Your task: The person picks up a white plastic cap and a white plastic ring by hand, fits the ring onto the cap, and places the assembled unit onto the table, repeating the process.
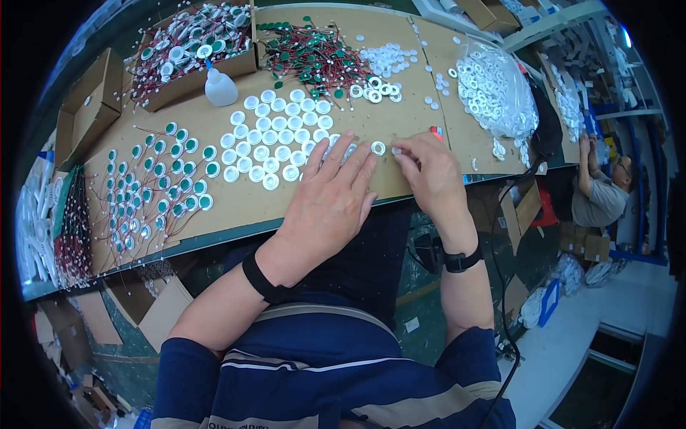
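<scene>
My left hand (332, 189) lies flat with its fingers stretched over the right end of a group of round white caps (268, 136), hiding some of them. Just right of its fingertips a single white ring (378, 148) rests on the cardboard-covered table (389, 125). Beside that ring, my right hand (434, 175) is closed in a pinch on a small white disc (396, 151), mostly covered by the fingers. Behind my hands are several loose white rings (375, 91) and a scatter of small white discs (389, 58).
Green discs with red wires (314, 61) are heaped at the back. Wired green-and-white discs (161, 171) spread at left. A white squeeze bottle (221, 87) stands by a full cardboard box (207, 82). A clear bag of white rings (493, 89) lies right; a person (604, 189) works beyond.
</scene>
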A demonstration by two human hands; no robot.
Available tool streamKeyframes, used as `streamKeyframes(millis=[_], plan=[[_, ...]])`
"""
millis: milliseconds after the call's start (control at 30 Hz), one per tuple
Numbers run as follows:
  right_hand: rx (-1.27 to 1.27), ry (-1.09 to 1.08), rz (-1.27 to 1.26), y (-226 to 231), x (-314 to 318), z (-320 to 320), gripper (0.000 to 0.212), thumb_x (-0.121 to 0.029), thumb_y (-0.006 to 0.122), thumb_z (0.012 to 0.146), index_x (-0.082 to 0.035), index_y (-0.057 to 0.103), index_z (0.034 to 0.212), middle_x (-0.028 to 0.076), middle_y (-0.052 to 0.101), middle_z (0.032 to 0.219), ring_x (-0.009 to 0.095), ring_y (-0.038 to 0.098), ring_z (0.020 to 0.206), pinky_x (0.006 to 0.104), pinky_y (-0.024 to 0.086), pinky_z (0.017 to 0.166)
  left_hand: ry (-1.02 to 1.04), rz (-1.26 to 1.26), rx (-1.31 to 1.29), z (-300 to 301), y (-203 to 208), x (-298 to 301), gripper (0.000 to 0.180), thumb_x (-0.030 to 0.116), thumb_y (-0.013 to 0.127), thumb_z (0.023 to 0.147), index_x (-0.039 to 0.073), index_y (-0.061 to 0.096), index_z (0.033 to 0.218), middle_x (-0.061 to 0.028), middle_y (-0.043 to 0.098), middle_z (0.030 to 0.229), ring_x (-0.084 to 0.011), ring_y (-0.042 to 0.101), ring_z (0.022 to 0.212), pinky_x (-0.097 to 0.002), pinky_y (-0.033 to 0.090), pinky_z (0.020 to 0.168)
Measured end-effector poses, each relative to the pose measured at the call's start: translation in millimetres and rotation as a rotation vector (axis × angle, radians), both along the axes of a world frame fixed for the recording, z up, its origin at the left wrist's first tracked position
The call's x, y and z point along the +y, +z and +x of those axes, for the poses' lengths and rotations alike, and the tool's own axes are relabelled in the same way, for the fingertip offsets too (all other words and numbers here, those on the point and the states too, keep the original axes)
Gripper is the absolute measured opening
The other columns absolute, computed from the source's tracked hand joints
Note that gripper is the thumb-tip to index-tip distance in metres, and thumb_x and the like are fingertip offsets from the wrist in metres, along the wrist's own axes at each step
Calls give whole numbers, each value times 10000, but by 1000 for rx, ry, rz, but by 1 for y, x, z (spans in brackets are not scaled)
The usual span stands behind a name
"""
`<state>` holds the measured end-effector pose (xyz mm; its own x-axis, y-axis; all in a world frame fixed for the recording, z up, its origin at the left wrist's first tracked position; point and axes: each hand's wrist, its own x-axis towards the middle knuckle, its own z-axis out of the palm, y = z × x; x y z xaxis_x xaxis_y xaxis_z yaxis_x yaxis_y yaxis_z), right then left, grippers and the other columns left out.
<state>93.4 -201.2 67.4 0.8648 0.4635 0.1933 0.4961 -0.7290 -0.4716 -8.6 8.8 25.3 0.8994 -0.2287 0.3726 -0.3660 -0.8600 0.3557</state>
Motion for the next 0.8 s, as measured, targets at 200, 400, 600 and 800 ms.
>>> streamKeyframes(millis=[200,400,600,800], plan=[[13,76,5,-11,-5,1,249,-11,806,1039,-23,865,1281,167,796,1145,373,798,1008,438,639,938,1,-18,3,-1,1,0,627,290,841,1063,22,693,1610,-151,648,1682,-390,483,1687,-590,316,1431],[89,32,13,-2,-3,-3,277,-12,820,1034,-22,858,1308,163,801,1155,321,810,994,419,644,912,4,-11,0,-1,0,0,623,291,842,1062,15,699,1602,-151,652,1679,-389,484,1687,-584,320,1431],[78,-30,16,-7,-2,-3,256,-48,848,1036,-6,855,1288,162,804,1135,291,810,956,404,651,877,4,-21,11,0,1,0,621,293,838,1066,14,701,1603,-149,654,1679,-387,482,1690,-581,320,1431],[55,-62,42,-3,9,-3,219,-73,859,1039,4,851,1245,162,805,1082,292,819,912,400,659,842,10,-1,12,0,1,0,610,301,825,1076,15,708,1601,-145,659,1677,-385,475,1693,-581,308,1436]])
